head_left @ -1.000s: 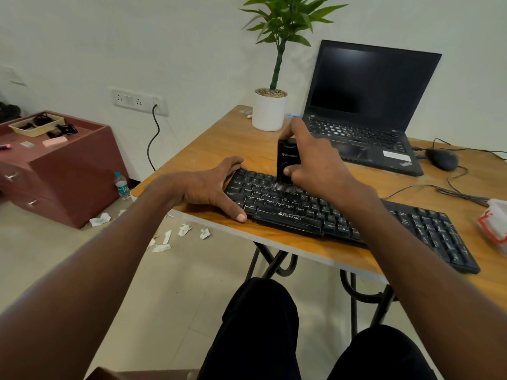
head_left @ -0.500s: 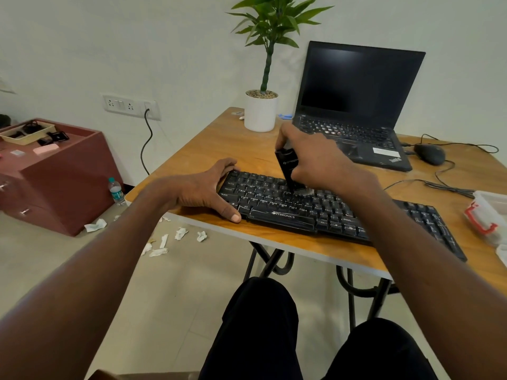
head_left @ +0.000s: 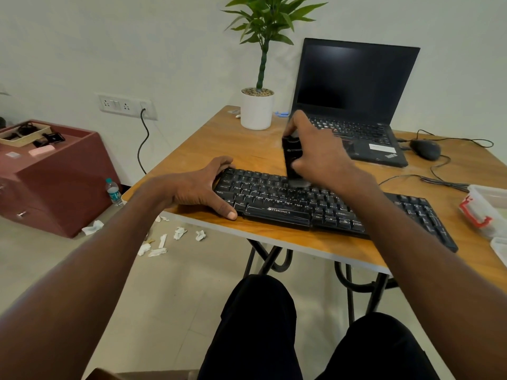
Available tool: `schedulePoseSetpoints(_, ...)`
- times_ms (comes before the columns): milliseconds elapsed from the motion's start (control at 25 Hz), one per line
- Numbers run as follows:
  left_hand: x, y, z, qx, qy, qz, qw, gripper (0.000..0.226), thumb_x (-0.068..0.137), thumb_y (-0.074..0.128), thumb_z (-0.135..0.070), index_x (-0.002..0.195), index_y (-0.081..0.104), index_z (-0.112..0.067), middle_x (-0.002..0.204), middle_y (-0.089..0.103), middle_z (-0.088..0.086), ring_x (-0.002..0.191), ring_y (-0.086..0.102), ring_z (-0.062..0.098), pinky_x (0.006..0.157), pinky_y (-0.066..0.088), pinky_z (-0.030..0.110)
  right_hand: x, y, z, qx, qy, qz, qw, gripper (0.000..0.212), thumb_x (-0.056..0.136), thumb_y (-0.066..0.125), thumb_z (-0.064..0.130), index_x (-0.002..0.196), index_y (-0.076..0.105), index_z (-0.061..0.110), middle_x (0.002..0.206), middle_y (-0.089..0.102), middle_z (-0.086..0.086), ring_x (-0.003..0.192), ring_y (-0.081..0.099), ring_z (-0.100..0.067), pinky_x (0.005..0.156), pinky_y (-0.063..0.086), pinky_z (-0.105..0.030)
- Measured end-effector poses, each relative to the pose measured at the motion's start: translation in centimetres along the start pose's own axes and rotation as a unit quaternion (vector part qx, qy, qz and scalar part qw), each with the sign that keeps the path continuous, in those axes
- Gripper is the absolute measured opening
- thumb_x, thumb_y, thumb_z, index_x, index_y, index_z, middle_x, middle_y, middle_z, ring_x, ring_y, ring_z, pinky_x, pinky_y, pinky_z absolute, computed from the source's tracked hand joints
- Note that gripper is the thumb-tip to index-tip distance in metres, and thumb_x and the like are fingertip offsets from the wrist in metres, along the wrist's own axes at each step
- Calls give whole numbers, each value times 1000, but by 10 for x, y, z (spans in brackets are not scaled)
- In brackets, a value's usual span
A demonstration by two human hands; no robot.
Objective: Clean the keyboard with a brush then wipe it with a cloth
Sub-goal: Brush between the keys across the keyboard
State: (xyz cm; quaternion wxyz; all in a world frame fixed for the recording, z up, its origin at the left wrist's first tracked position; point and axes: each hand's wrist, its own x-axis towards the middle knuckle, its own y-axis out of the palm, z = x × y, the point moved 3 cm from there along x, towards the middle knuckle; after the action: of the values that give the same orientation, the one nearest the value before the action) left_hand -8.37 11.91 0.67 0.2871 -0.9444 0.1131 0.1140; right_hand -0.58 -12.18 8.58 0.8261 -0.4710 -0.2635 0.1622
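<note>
A black keyboard lies along the near edge of the wooden table. My left hand grips its left end, thumb along the front edge and fingers curled over the back corner. My right hand holds a black brush upright by its handle. The pale bristles touch the upper key rows near the keyboard's middle. Most of the brush is hidden by my fingers. No cloth can be made out.
Behind the keyboard stand an open laptop, a potted plant and a mouse with cables. A clear box with a red clasp sits at the right edge. Paper scraps litter the floor by a red cabinet.
My right hand has swept the brush along the upper rows, from the left-middle keys a little rightward. The left hand has kept its hold on the keyboard's left end.
</note>
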Motion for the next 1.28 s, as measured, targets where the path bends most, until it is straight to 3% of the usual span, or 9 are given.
schedulePoseSetpoints(120,0,1,0,7,-1,-3,1000,141,56,100,-29,162,9,-43,148,37,-13,125,50,10,96,49,23,-4,8,2,115,-6,-3,993,60,84,79,1,125,43,27,116,63,-5,83,69,-15,51,56,-20)
schedulePoseSetpoints(280,1,0,1,11,-4,-1,1000,139,60,102,-25,162,9,-43,149,37,-11,125,50,11,96,49,24,-9,1,2,37,-11,-39,998,66,79,79,-3,123,41,29,118,64,-10,90,68,-23,58,61,-30)
schedulePoseSetpoints(480,3,0,1,18,4,-3,1000,136,60,102,-27,160,11,-42,151,37,-10,126,50,11,95,49,22,-26,-5,-18,69,-20,15,997,65,85,72,-6,130,53,36,123,62,-3,97,64,-20,53,52,-16)
schedulePoseSetpoints(560,4,-1,3,20,3,-3,1000,135,56,101,-31,158,13,-44,153,36,-10,130,49,12,100,48,25,-30,-11,-28,38,-2,-13,999,67,85,71,-6,133,56,38,125,61,-2,103,61,-21,56,42,-10)
schedulePoseSetpoints(720,6,-2,-1,43,0,12,999,139,50,102,-41,157,14,-49,159,33,-13,136,46,12,105,44,26,-38,-12,-30,110,-5,-35,993,68,85,72,-7,137,60,35,127,61,3,94,60,-3,55,41,2)
schedulePoseSetpoints(880,5,-6,-17,108,-14,18,994,141,57,104,-42,160,8,-51,170,21,-9,149,35,24,118,36,40,-40,-14,-33,73,-4,-81,994,68,86,70,-6,140,58,34,120,63,3,99,63,-11,65,45,-7)
schedulePoseSetpoints(1040,12,18,-61,243,38,-90,965,122,63,67,-94,162,17,-43,170,31,-2,152,33,32,126,18,55,-39,-13,-35,95,-15,-53,994,67,86,70,-8,135,61,36,118,59,8,88,60,-3,53,45,-3)
schedulePoseSetpoints(1120,23,50,-71,292,61,-119,947,116,70,44,-99,163,20,-35,167,39,-1,150,39,27,127,11,57,-40,-16,-37,61,-21,-67,996,67,86,70,-6,134,60,40,118,60,9,90,57,-4,52,46,-7)
schedulePoseSetpoints(1280,33,81,-55,379,122,-229,888,92,93,16,-89,156,37,-25,151,59,2,134,56,21,122,27,55,-41,-20,-53,45,-10,-17,999,68,87,73,0,129,55,50,130,61,6,114,60,-18,70,55,-17)
